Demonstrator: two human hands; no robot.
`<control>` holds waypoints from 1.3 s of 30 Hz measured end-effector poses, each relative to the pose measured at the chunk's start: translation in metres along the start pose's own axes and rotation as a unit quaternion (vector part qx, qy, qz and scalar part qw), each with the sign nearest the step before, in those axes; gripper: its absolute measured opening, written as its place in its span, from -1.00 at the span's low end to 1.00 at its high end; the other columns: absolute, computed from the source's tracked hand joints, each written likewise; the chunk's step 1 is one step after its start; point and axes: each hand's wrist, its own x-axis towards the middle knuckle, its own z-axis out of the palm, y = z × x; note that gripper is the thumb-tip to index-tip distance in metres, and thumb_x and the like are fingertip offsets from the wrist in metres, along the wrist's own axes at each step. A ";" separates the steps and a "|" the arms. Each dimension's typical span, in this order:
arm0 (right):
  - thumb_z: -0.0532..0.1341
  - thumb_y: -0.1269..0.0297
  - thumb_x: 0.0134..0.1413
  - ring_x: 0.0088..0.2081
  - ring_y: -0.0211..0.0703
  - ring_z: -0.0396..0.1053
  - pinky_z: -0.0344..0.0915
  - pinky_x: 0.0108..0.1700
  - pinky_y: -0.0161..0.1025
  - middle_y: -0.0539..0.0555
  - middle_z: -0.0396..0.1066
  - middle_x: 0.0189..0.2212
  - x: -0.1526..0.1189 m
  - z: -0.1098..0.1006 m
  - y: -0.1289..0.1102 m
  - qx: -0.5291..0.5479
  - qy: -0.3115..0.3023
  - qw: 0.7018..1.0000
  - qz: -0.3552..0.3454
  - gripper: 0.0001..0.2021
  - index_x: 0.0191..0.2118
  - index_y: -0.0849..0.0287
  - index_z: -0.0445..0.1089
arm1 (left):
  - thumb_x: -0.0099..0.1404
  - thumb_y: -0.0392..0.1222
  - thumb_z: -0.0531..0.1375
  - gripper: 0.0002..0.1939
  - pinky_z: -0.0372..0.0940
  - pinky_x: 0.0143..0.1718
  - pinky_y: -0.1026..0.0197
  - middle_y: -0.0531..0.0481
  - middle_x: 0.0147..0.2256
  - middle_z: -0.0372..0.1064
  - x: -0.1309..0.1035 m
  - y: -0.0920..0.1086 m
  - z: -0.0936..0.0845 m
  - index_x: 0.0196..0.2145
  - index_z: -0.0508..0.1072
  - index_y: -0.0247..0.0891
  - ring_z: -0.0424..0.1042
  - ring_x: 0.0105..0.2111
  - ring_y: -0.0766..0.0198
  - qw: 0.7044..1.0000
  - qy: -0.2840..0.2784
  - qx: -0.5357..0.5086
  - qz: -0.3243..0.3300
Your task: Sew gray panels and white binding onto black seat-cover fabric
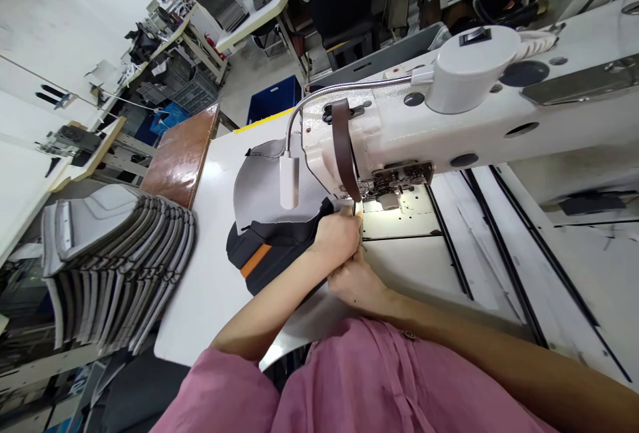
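Note:
A white sewing machine [344, 140] stands over the table, its needle area lit by a small lamp [289, 180] on a bendable metal neck. Under its head lies a sewn fabric piece [269, 187], grey mesh with black edging and a black panel crossed by an orange stripe [255, 260]. My left hand [339, 239] is closed on the edge of this piece, right beside the presser foot. Just below and touching it, my right hand [357, 280] is curled closed at the same edge. The fingertips of both hands are mostly hidden.
A tall stack of grey fabric pieces [120, 253] stands at the left, by a brown board [182, 150]. Behind the table are a blue crate [273, 99] and a seated person [339, 0]. Black strips [504, 253] lie at the right.

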 end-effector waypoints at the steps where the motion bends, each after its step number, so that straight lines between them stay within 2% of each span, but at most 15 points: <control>1: 0.05 0.63 -0.03 -0.41 0.08 0.43 0.36 -0.29 0.08 0.31 0.50 -0.41 -0.001 -0.001 0.003 -0.012 0.000 1.000 0.000 -0.69 -0.25 0.37 0.50 | 0.35 -0.29 -0.02 -0.74 0.28 -0.40 0.24 -0.14 -0.24 0.39 0.001 -0.001 0.001 -0.18 0.46 -0.32 0.45 -0.32 0.20 1.000 0.006 0.003 0.011; 5: 0.02 0.66 -0.05 -0.44 0.10 0.44 0.36 -0.33 0.06 0.36 0.48 -0.46 -0.003 -0.001 0.011 -0.057 0.014 0.998 0.003 -0.71 -0.33 0.41 0.48 | 0.26 -0.38 0.03 -0.80 0.24 -0.44 0.24 -0.14 -0.30 0.38 0.009 -0.007 0.008 -0.31 0.46 -0.36 0.43 -0.35 0.20 0.998 0.042 0.024 0.042; 8: 0.03 0.61 -0.01 -0.35 0.20 0.47 0.37 -0.32 0.07 0.45 0.48 -0.41 -0.004 0.004 0.016 -0.117 0.075 0.990 0.014 -0.74 -0.31 0.47 0.47 | 0.24 -0.39 0.04 -0.81 0.23 -0.44 0.21 -0.15 -0.33 0.39 0.017 -0.012 0.009 -0.38 0.46 -0.37 0.42 -0.35 0.17 0.995 0.049 0.036 0.080; 11: 0.05 0.56 0.01 -0.23 0.28 0.47 0.37 -0.24 0.12 0.53 0.47 -0.32 -0.003 0.008 0.020 -0.164 0.135 0.977 0.034 -0.75 -0.28 0.52 0.46 | 0.23 -0.40 0.04 -0.81 0.23 -0.42 0.16 -0.19 -0.33 0.40 0.024 -0.018 0.009 -0.35 0.47 -0.40 0.42 -0.34 0.13 0.990 0.046 0.060 0.116; 16: 0.09 0.53 0.00 -0.16 0.28 0.46 0.37 -0.16 0.12 0.55 0.46 -0.27 -0.001 0.011 0.027 -0.181 0.166 0.968 0.043 -0.74 -0.25 0.55 0.46 | 0.27 -0.38 0.04 -0.79 0.26 -0.36 0.16 -0.20 -0.32 0.41 0.025 -0.022 0.012 -0.34 0.47 -0.39 0.42 -0.31 0.13 0.990 0.051 0.065 0.117; 22: 0.09 0.51 0.04 -0.06 0.26 0.41 0.28 0.01 0.11 0.59 0.42 -0.17 0.002 0.014 0.034 -0.149 0.175 0.972 0.043 -0.71 -0.16 0.59 0.45 | 0.32 -0.33 0.06 -0.81 0.29 -0.32 0.22 -0.13 -0.26 0.41 0.017 -0.024 0.017 -0.27 0.48 -0.31 0.40 -0.22 0.16 0.994 0.086 0.039 0.063; 27: 0.08 0.50 0.05 0.06 0.29 0.30 0.15 0.12 0.15 0.61 0.37 -0.08 0.003 0.016 0.042 -0.084 0.139 0.986 0.032 -0.65 -0.07 0.62 0.41 | 0.36 -0.31 0.04 -0.77 0.29 -0.18 0.23 -0.10 -0.23 0.43 0.017 -0.028 0.015 -0.15 0.47 -0.24 0.36 -0.12 0.18 0.993 0.113 0.006 0.027; 32: 0.10 0.50 0.02 0.15 0.34 0.20 0.12 0.15 0.14 0.60 0.30 0.01 0.004 0.013 0.046 -0.057 0.117 0.991 0.038 -0.62 -0.04 0.60 0.40 | 0.36 -0.30 0.03 -0.75 0.28 -0.07 0.20 -0.07 -0.13 0.43 0.018 -0.032 0.019 -0.13 0.48 -0.21 0.32 -0.07 0.18 0.990 0.140 -0.019 0.026; 39: 0.13 0.46 0.00 0.13 0.36 0.21 0.12 0.15 0.13 0.56 0.33 -0.01 0.003 0.017 0.044 -0.075 0.129 0.988 0.040 -0.58 -0.01 0.59 0.39 | 0.35 -0.35 0.04 -0.78 0.27 0.00 0.18 -0.12 -0.18 0.43 0.024 -0.033 0.027 -0.15 0.46 -0.31 0.33 -0.08 0.18 0.987 0.157 -0.023 0.032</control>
